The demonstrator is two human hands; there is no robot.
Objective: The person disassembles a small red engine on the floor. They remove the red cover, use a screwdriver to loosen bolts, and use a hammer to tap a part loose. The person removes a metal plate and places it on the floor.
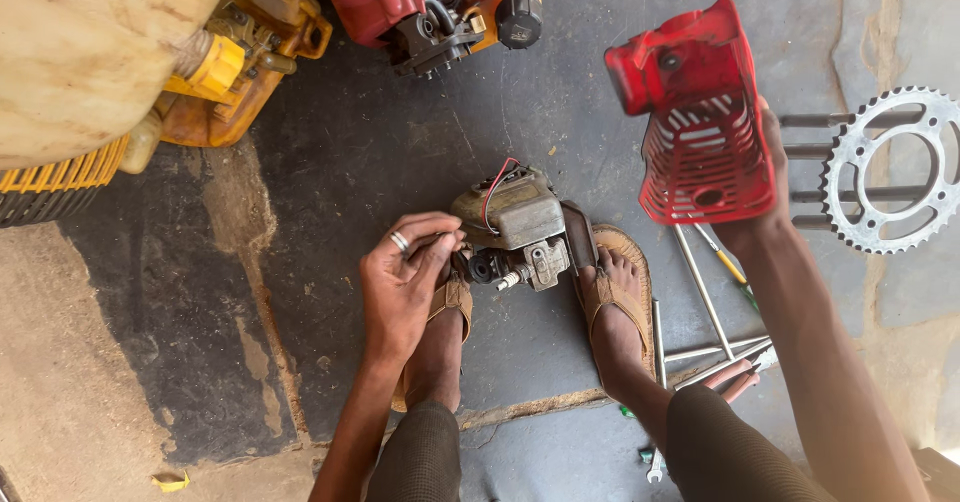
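Note:
A small grimy engine [515,224] with red and black wires sits on the concrete floor, wedged between my two sandalled feet. My left hand [405,277], a ring on one finger, rests against the engine's left side, fingers curled at it. My right hand [765,177] is raised to the right and grips a red slotted plastic engine cover [700,117], held well above the floor and apart from the engine.
A toothed metal sprocket [890,167] lies at the right on dark rods. Thin metal rods and tools [705,307] lie beside my right foot. A red engine unit [430,2] and yellow machines [240,52] stand at the top left.

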